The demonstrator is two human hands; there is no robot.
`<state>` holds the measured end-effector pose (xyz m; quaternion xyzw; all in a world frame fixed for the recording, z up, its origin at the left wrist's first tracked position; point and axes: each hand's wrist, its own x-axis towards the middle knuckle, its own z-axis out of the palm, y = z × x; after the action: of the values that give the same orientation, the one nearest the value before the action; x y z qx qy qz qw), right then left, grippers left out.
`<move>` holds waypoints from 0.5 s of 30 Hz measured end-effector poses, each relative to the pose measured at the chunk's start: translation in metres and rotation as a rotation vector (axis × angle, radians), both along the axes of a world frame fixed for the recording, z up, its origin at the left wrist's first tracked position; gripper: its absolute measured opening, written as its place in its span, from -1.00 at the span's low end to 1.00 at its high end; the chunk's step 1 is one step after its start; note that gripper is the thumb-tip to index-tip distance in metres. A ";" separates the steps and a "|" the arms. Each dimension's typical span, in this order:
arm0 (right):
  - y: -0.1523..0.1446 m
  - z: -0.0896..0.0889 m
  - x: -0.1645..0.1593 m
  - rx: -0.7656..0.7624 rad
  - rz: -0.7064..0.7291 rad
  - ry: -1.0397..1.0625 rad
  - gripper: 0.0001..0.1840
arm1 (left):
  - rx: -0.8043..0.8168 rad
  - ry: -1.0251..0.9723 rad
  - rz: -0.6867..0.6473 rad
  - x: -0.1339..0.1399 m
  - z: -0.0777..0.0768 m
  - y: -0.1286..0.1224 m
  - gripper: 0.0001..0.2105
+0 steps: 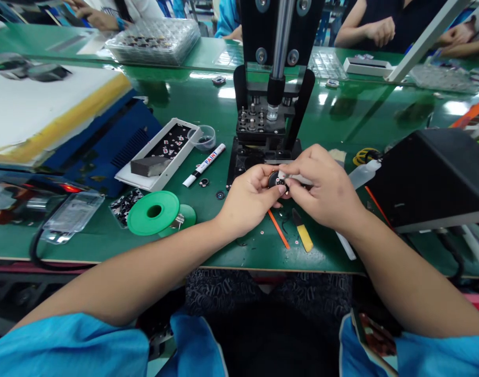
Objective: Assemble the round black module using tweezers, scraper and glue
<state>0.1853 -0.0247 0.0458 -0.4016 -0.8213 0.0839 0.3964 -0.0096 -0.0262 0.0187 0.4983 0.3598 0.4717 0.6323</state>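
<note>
My left hand (249, 196) is closed, with thumb and fingers pinching a small round black part (276, 179) that has tiny pale and metal details on its face. My right hand (322, 186) is closed beside it, its fingertips at the part's right edge. Between the right thumb and fingers shows a slim pale thing (300, 179), mostly hidden, whose kind I cannot make out. Both hands are just in front of a black bench press (263, 123). Below them on the green table lie an orange stick (279, 229) and a yellow-handled blade (304, 237).
To the left are a white tray (161, 178) of tiny parts, a paint marker (204, 165), a green spool (139, 209) and a blue machine (98, 136). A black box (432, 173) and a squeeze bottle (365, 173) stand right. Other people sit across the table.
</note>
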 end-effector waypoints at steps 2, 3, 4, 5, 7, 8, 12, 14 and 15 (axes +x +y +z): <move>-0.001 0.001 -0.002 -0.004 0.016 0.009 -0.77 | -0.018 0.007 -0.015 0.001 0.000 0.000 -0.72; -0.002 0.002 -0.002 -0.002 0.023 0.028 -0.76 | -0.028 0.001 -0.028 0.001 0.001 0.000 -0.71; -0.002 0.004 -0.001 -0.003 0.021 0.055 -0.75 | -0.038 -0.012 -0.042 0.001 0.001 -0.001 -0.69; -0.002 0.006 0.000 -0.012 0.004 0.093 -0.74 | -0.051 -0.027 -0.053 0.001 0.002 -0.001 -0.68; -0.002 0.009 0.003 -0.056 -0.061 0.187 -0.74 | -0.077 -0.046 -0.059 -0.001 0.005 -0.002 -0.65; -0.002 0.010 0.004 -0.085 -0.093 0.235 -0.74 | -0.090 -0.050 -0.053 -0.002 0.006 -0.002 -0.64; 0.001 0.006 0.005 -0.165 -0.132 0.368 -0.74 | -0.107 -0.071 -0.030 -0.006 0.009 -0.001 -0.62; 0.003 0.002 0.003 -0.183 -0.124 0.389 -0.74 | -0.109 -0.086 -0.032 -0.006 0.009 -0.001 -0.61; 0.003 0.000 0.003 -0.190 -0.123 0.394 -0.74 | -0.109 -0.091 -0.033 -0.006 0.009 -0.001 -0.61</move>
<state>0.1879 -0.0213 0.0461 -0.4624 -0.6904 0.2133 0.5138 -0.0155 -0.0270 0.0273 0.4470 0.3475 0.4629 0.6820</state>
